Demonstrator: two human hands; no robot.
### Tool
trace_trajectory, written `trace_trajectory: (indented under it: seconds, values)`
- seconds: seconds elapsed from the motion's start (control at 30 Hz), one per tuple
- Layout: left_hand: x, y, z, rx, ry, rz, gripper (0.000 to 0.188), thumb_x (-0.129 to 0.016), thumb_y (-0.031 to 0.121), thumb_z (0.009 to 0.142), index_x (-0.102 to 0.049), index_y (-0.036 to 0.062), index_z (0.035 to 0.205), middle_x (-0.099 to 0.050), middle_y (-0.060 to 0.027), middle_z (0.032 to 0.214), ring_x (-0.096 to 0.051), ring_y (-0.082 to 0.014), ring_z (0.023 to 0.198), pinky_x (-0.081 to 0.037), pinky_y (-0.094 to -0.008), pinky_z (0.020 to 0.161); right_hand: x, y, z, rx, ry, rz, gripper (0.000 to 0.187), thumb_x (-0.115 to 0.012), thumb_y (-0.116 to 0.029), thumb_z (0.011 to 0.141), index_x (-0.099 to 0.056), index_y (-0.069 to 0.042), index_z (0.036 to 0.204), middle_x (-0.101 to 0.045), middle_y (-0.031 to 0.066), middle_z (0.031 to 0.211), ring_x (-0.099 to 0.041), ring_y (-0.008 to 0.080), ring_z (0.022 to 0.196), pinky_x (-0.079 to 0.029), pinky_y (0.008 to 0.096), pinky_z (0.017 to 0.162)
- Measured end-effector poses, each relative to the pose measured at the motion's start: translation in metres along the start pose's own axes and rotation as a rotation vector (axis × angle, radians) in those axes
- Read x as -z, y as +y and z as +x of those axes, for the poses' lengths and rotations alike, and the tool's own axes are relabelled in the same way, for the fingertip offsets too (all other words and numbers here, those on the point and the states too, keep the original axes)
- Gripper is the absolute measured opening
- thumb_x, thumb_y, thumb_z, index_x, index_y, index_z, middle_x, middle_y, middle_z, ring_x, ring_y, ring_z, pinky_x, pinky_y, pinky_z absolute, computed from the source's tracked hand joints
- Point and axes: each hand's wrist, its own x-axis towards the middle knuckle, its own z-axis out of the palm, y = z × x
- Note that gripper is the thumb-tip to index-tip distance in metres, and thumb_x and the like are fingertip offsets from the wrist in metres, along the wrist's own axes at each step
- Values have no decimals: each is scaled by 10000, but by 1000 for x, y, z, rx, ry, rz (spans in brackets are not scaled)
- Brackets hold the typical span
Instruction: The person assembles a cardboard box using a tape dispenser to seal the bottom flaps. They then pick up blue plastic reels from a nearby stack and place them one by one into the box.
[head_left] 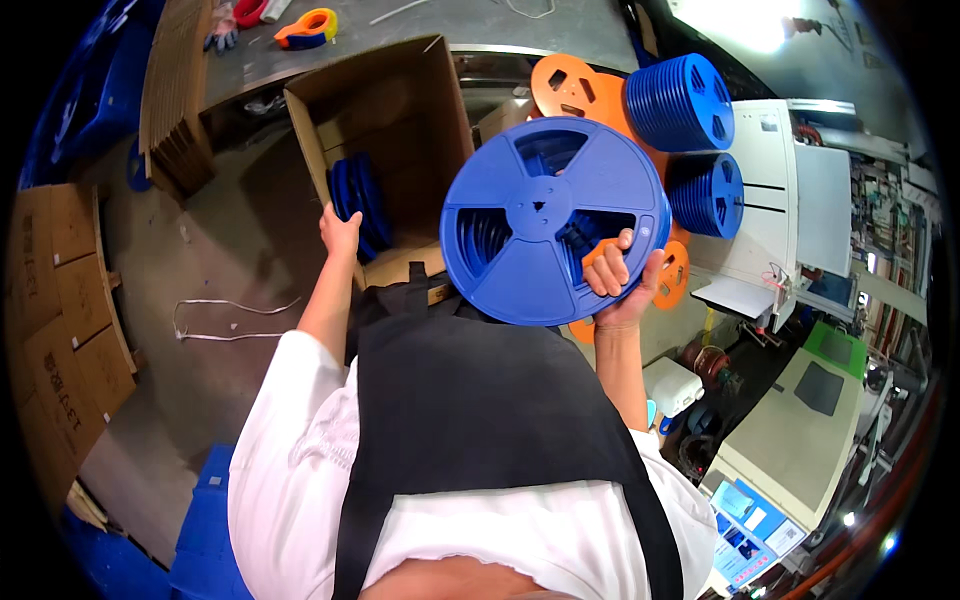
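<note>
My right hand (618, 278) grips a stack of large blue plastic reels (545, 215), fingers hooked through a spoke opening, holding it up in front of my chest. My left hand (340, 232) reaches into an open cardboard box (400, 110) tilted on its side, touching the blue reels (358, 205) standing on edge inside it. I wear a white shirt and a black apron.
More blue reels (682, 100) and orange reels (565, 85) are stacked at the upper right by a white machine (780, 200). Flattened cardboard (60, 300) lies left. A tape dispenser (308, 27) sits on the table behind. Blue crates (205, 520) stand at lower left.
</note>
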Motion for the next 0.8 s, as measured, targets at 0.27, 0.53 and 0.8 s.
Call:
trace_trajectory:
  seconds: [0.27, 0.53, 0.8]
  values:
    - [72, 201, -143, -1089, -309, -219, 309, -700, 36, 727, -653, 81, 1030, -599, -91, 1086, -549, -259, 1044, -437, -343, 913, -15, 8, 12, -88, -176, 26, 473, -535, -503, 897, -448, -47, 990, -398, -8, 562, -398, 95, 439, -335, 250, 439]
    - [57, 222, -163, -781, -341, -220, 120, -708, 100, 732, -628, 37, 796, -583, -77, 800, -574, -238, 782, -469, -338, 708, -41, 27, 20, -177, -229, -63, 492, -557, -516, 879, -449, -44, 966, -416, -3, 551, -422, 92, 416, -365, 238, 417]
    - [56, 218, -158, -697, -356, -248, 66, -627, 86, 792, -595, 29, 784, -554, -76, 779, -549, -195, 716, -454, -296, 674, -41, 31, 20, -195, -229, -60, 487, -560, -516, 878, -447, -48, 954, -418, -2, 549, -424, 92, 415, -359, 234, 413]
